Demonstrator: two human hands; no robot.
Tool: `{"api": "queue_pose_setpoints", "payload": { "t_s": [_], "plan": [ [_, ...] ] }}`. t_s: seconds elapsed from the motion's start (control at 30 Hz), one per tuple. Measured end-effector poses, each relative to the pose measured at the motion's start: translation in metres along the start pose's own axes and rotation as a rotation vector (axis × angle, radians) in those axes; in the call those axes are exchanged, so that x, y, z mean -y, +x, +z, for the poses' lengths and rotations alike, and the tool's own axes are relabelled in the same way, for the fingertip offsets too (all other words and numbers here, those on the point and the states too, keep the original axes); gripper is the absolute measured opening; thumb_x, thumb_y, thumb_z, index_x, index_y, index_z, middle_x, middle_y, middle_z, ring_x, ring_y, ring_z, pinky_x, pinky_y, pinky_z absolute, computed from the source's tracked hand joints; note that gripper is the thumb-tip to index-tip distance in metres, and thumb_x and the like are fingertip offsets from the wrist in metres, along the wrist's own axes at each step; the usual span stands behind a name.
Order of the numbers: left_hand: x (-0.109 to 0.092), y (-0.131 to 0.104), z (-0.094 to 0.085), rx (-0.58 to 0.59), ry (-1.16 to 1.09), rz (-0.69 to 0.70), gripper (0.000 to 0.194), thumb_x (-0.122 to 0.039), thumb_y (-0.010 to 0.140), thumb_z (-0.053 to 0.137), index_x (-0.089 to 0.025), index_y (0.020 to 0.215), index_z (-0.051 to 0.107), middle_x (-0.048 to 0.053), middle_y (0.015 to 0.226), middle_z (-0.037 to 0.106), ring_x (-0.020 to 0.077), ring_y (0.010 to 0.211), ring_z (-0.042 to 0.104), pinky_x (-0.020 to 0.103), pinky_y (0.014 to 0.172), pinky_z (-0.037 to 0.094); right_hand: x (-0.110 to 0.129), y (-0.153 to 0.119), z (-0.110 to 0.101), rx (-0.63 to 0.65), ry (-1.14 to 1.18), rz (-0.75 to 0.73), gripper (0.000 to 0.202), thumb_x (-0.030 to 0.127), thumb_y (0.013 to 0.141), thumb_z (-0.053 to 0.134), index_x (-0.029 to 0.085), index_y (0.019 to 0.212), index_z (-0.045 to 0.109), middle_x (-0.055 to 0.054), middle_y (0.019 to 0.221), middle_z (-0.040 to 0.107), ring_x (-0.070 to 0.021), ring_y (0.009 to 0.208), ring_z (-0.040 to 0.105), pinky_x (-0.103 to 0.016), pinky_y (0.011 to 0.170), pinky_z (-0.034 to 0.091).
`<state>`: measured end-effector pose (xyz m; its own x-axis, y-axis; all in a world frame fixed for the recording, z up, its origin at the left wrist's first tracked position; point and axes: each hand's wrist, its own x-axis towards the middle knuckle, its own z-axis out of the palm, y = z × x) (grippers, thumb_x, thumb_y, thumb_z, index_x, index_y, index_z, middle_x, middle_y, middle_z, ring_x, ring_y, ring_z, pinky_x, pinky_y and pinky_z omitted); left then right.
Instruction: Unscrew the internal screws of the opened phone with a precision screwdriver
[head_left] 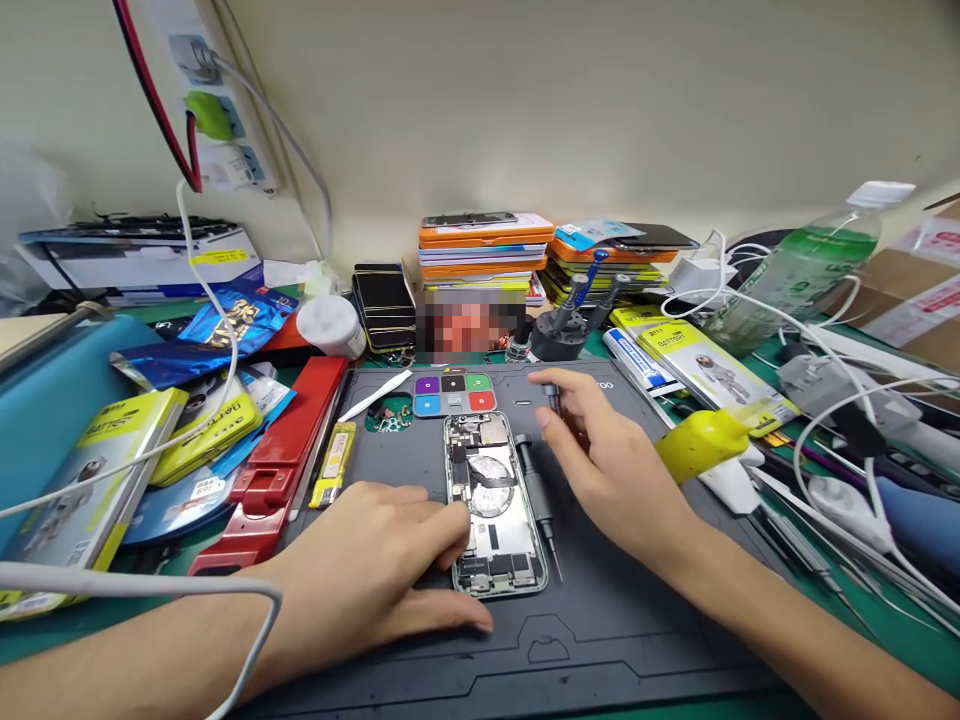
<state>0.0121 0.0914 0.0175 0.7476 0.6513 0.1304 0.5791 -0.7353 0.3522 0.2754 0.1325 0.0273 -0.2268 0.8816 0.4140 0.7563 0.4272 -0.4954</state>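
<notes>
An opened phone, its inner parts exposed, lies upright in view on the dark grey mat. My left hand holds it at the lower left, curled fingers on the side edge and thumb stretched along the bottom edge. Right of the phone is my right hand, thumb and index finger closed round a dark cylindrical tool, mostly hidden by the fingers. A grey screwdriver rests along the phone's right side, tip toward me. Above the phone sits a tray with coloured squares.
A yellow battery and white stick lie left on the mat. Red holder and yellow packs stand further left. At right are a yellow bottle, cables and a green-labelled bottle. A screwdriver stand is behind.
</notes>
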Motion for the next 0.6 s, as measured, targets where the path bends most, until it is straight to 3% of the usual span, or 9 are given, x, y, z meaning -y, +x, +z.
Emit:
{"api": "queue_pose_setpoints", "payload": {
  "t_s": [0.27,0.43,0.6],
  "plan": [
    [0.0003,0.001,-0.0034,0.055,-0.003,-0.033,0.042,-0.067,0.107,0.058,-0.025,0.104,0.059,-0.002,0.083,0.074,0.0204,0.068,0.071,0.029,0.06,0.039,-0.0002,-0.0004,-0.0026,-0.027,-0.083,-0.002,0.035,0.035,0.11,0.048,0.023,0.141,0.058,0.0,0.079,0.065,-0.0189,0.063,0.064,-0.031,0.062,0.045],
    [0.0007,0.0003,-0.0045,0.035,0.001,0.003,0.04,-0.064,0.109,0.056,-0.025,0.106,0.06,-0.002,0.082,0.073,0.02,0.065,0.07,0.03,0.06,0.041,-0.0036,0.0028,-0.0027,0.085,-0.121,0.031,0.031,0.037,0.112,0.045,0.024,0.137,0.057,0.002,0.075,0.066,-0.0178,0.061,0.065,-0.028,0.057,0.046],
    [0.0017,0.0004,-0.004,0.018,-0.017,0.035,0.038,-0.063,0.112,0.05,-0.026,0.109,0.058,-0.004,0.081,0.072,0.019,0.062,0.068,0.03,0.059,0.042,-0.0075,0.0008,0.0027,0.199,-0.291,0.018,0.029,0.028,0.106,0.05,0.026,0.131,0.066,-0.007,0.114,0.078,-0.0218,0.077,0.074,-0.03,0.058,0.042]
  ]
}}
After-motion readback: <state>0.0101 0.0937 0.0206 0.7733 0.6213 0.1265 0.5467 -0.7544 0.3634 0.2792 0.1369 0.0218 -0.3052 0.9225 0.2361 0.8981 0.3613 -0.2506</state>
